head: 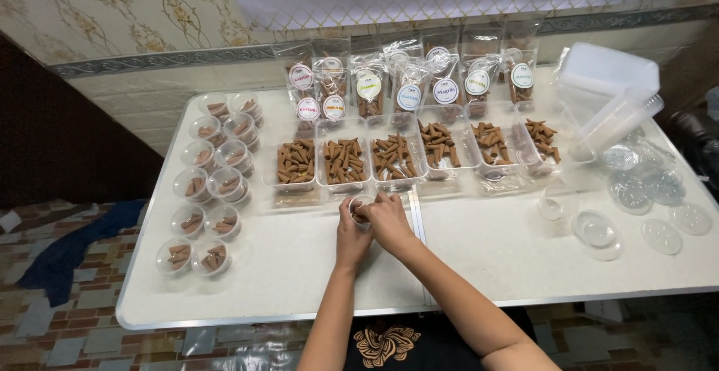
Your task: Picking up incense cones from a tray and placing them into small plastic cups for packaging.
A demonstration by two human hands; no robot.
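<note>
**Small round cup held at desk centre, filling or closing in hand**

Head view: left hand (352,230) and right hand (387,220) meet, both grips pinching a small clear round cup (359,208) on the white desk (479,255), just before the cone trays (343,163). Judged next: a steady press, cup kept level. Behind the trays stand clear pouches (408,79) with round white, yellow and blue labels; filled cups (213,191) lie far left, loose lids (644,199) far right.

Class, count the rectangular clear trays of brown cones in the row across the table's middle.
6, side by side left to right: tray one, two, three, four, five, six. Both hands work just in front of the third; none seems hidden.
</note>
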